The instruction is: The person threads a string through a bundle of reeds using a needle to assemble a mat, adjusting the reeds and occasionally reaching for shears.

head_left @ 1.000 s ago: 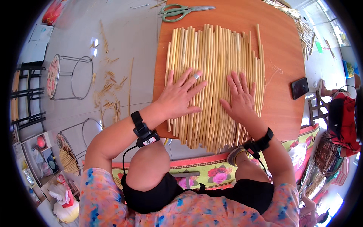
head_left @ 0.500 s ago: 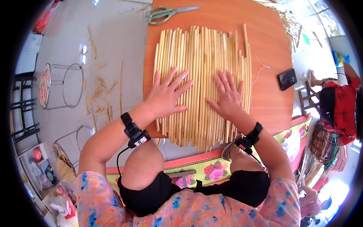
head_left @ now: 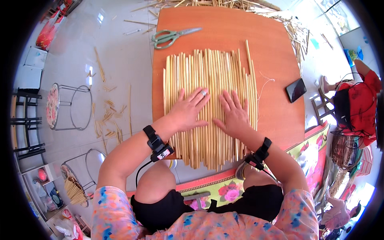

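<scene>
A row of pale yellow straw-like stalks (head_left: 196, 144) lies side by side on the brown table, with uneven ends at top and bottom. Flat on the left-middle part of the row rests my left hand (head_left: 189, 109), fingers spread, a ring on one finger. To its right my right hand (head_left: 235, 116) is pressed on the stalks, fingers apart, thumb pointing toward the left hand. One stalk (head_left: 248, 54) at the right sticks up farther than the others. A thin white string (head_left: 266, 80) curls out beside the row's right edge.
Green-handled scissors (head_left: 170, 38) lie at the table's (head_left: 224, 24) far left; a black phone (head_left: 296, 90) lies near its right edge. Loose stalks (head_left: 296, 36) pile up beyond the table. Stools (head_left: 54, 106) stand at left. A person in red (head_left: 362, 104) sits at right.
My left hand has slid right across the stalks, closer to my right hand. The view has shifted, so the table and scissors appear lower. Both hands stay flat on the row.
</scene>
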Tool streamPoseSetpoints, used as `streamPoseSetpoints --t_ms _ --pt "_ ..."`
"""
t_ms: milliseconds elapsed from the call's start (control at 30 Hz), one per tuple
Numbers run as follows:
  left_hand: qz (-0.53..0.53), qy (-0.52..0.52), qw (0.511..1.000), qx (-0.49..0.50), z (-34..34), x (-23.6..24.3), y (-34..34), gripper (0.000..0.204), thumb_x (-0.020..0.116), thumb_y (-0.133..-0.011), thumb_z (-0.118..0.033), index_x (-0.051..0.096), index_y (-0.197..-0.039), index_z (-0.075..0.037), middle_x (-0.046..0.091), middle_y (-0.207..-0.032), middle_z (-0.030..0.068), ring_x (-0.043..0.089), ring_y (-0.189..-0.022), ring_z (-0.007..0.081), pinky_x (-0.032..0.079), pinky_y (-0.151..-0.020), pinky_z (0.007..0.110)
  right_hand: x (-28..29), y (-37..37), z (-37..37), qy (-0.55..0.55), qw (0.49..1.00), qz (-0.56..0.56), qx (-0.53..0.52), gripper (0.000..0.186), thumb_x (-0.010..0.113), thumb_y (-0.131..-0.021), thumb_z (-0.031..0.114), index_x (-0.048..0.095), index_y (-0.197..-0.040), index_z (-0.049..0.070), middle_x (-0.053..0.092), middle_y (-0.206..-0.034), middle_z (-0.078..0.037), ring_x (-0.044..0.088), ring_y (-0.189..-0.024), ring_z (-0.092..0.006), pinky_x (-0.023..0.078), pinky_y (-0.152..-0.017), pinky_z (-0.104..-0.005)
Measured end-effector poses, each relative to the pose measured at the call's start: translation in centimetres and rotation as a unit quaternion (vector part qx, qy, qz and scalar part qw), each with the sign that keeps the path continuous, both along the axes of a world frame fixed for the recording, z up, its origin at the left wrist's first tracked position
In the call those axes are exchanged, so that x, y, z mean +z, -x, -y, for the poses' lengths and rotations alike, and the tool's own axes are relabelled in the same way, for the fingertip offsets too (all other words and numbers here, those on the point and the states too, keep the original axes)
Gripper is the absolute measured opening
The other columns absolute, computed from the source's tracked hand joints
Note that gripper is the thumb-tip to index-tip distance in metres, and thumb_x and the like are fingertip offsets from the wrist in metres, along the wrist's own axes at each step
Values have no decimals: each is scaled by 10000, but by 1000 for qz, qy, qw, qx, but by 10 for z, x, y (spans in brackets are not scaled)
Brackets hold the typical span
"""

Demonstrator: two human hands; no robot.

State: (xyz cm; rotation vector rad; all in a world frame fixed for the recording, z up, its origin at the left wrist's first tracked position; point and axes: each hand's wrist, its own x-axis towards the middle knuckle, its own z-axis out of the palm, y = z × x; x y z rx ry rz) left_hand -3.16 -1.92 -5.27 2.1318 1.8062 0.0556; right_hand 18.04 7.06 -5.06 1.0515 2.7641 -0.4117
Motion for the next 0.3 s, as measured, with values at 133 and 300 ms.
streamPoseSetpoints --t_ms 133,300 --pt "-5 4 1000 0 -13 18 -1 966 651 -865 -625 284 -1578 -88 195 -1667 119 174 -1541 309 178 -1178 669 15 7 -6 31 999 33 8 942 662 -855 552 281 -1576 80 200 -1670 -103 146 -1545 -356 108 -1192 -668" --pt "-23 -29 999 24 -4 -13 3 930 645 -865 -637 279 -1592 -189 183 -1670 113 141 -1545 341 132 -1160 725 -6 -4 0 14 1000 -4 8 930 651 -865 578 281 -1580 112 191 -1673 -98 116 -1552 -351 85 -1179 -695"
